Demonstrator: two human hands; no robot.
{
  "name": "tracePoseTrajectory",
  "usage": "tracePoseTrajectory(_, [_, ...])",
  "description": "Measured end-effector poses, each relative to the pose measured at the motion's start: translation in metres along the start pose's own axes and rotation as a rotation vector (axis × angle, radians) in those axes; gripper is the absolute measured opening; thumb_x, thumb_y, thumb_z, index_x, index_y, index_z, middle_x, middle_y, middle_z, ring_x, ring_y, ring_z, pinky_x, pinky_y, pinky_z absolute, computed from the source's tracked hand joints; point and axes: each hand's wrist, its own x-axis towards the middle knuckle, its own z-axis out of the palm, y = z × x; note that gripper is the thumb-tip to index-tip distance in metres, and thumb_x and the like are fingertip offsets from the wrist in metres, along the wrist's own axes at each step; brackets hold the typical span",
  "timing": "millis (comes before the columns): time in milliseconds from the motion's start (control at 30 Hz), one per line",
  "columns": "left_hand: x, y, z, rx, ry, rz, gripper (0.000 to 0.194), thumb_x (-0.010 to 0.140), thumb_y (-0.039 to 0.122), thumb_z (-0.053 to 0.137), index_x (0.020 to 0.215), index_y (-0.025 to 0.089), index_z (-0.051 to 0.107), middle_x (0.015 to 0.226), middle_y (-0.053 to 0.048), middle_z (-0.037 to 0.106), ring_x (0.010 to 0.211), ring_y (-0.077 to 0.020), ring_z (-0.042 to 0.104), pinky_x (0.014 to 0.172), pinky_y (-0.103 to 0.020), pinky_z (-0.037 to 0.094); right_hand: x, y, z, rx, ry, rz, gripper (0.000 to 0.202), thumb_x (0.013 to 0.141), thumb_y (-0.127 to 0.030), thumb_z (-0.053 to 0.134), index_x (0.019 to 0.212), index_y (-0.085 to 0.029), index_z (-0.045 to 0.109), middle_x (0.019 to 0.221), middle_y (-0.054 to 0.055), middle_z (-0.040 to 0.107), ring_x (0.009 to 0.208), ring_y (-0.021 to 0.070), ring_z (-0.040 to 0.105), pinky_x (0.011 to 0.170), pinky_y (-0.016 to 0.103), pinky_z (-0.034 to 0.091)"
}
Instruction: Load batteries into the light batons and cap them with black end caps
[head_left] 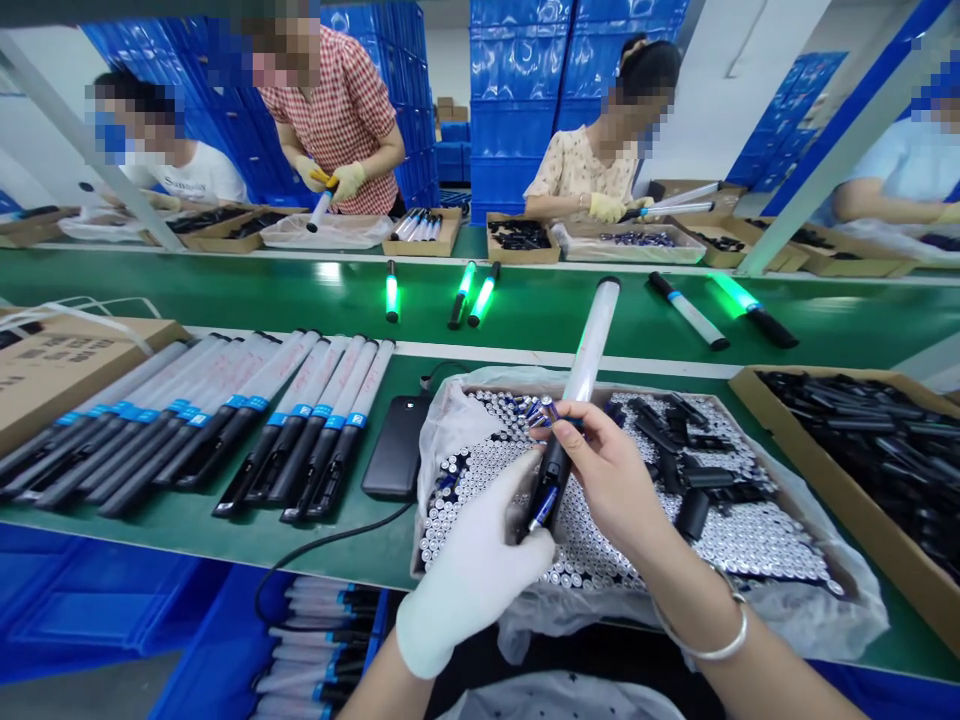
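My left hand, in a white glove, is closed around the black handle of a light stick with a pale tube. The handle's battery slot faces up, and a blue battery lies in it. My bare right hand pinches several small blue-and-silver batteries beside the stick, just above the slot. Both hands are over a plastic-lined box packed with upright batteries. Loose black covers lie on the batteries at the box's right side.
Several light sticks lie in a row at left, beside a black phone-like device with a cable. A carton of black parts stands at right. Lit green sticks rest on the green belt. Co-workers sit and stand beyond.
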Motion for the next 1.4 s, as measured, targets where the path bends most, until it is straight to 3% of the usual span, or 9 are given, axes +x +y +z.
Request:
tracePoseTrajectory(233, [0.003,-0.001,0.002,0.076,0.031,0.017,0.057,0.085,0.013,0.048,0.139,0.029,0.048,0.149,0.0,0.047,0.138,-0.0166,0.044,0.114,-0.029,0.039,-0.004,-0.006,-0.004,-0.089,0.021,-0.027,0.034,0.084,-0.047,0.062,0.104,-0.021,0.059,0.085,0.005,0.072,0.089,0.0201,0.07,0.08,0.034,0.053])
tracePoseTrajectory(333, [0.003,0.006,0.003,0.31,0.092,0.114,0.036,0.084,0.014,0.052,0.118,0.025,0.058,0.123,-0.003,0.063,0.11,-0.0175,0.061,0.098,-0.029,0.047,-0.004,-0.008,-0.006,-0.079,0.026,-0.038,0.033,0.083,-0.047,0.064,0.103,-0.02,0.06,0.086,0.006,0.072,0.086,0.0199,0.07,0.078,0.035,0.056])
tracePoseTrajectory(467, [0.006,0.008,0.003,0.57,0.031,0.127,0.016,0.087,0.017,0.049,0.097,0.023,0.061,0.097,-0.003,0.063,0.093,-0.0184,0.059,0.09,-0.031,0.043,-0.004,-0.006,-0.006,-0.057,0.081,-0.054,0.035,0.081,-0.048,0.066,0.101,-0.02,0.06,0.092,0.006,0.071,0.084,0.019,0.07,0.078,0.034,0.058])
tracePoseTrajectory(700, [0.021,-0.007,0.011,-0.506,-0.047,-0.17,0.044,0.086,0.028,0.057,0.128,0.023,0.042,0.09,0.0,0.058,0.067,-0.0096,0.056,0.065,-0.023,0.046,0.008,-0.001,-0.01,0.042,-0.105,0.205,0.046,0.074,-0.053,0.069,0.104,-0.02,0.061,0.098,0.007,0.069,0.085,0.0192,0.068,0.07,0.032,0.056])
tracePoseTrajectory(800, [0.021,-0.009,0.014,-0.564,-0.056,-0.165,0.052,0.086,0.026,0.058,0.135,0.021,0.041,0.07,0.004,0.051,0.057,-0.0076,0.049,0.054,-0.019,0.038,0.019,0.0,-0.026,-0.215,-0.048,0.063,0.034,0.079,-0.045,0.065,0.099,-0.018,0.066,0.109,0.009,0.067,0.088,0.0187,0.066,0.073,0.033,0.056])
tracePoseTrajectory(933, [0.019,-0.011,0.013,-0.45,0.11,-0.069,0.041,0.09,0.036,0.056,0.128,0.02,0.049,0.063,0.005,0.049,0.057,-0.0077,0.045,0.055,-0.018,0.038,0.028,0.001,-0.041,-0.788,0.068,-0.163,0.017,0.08,-0.022,0.064,0.093,-0.017,0.073,0.103,0.009,0.069,0.084,0.0209,0.065,0.083,0.041,0.052])
tracePoseTrajectory(1067, [0.019,-0.021,0.009,-0.309,0.292,-0.025,0.053,0.092,0.059,0.043,0.124,0.019,0.057,0.076,-0.004,0.062,0.072,-0.0149,0.06,0.066,-0.025,0.05,0.003,-0.009,-0.026,-0.817,-0.076,-0.267,0.019,0.087,-0.019,0.06,0.1,-0.021,0.073,0.102,0.005,0.069,0.084,0.0171,0.064,0.082,0.034,0.051])
tracePoseTrajectory(1200, [0.017,-0.031,0.005,-0.108,0.414,0.075,0.054,0.088,0.058,0.051,0.124,0.02,0.061,0.112,-0.011,0.067,0.122,-0.0244,0.056,0.105,-0.036,0.046,-0.035,-0.02,0.001,-0.799,-0.19,-0.378,0.007,0.089,-0.025,0.059,0.087,-0.022,0.066,0.087,0.001,0.064,0.083,0.0157,0.061,0.075,0.03,0.047])
tracePoseTrajectory(1400, [0.014,-0.026,0.009,0.071,0.434,0.124,0.055,0.096,0.051,0.038,0.143,0.022,0.045,0.148,-0.007,0.047,0.149,-0.017,0.025,0.125,-0.032,0.019,-0.046,0.0,0.014,-0.552,-0.264,-0.013,0.011,0.09,-0.029,0.051,0.097,-0.021,0.047,0.084,0.002,0.059,0.072,0.0137,0.057,0.065,0.029,0.048])
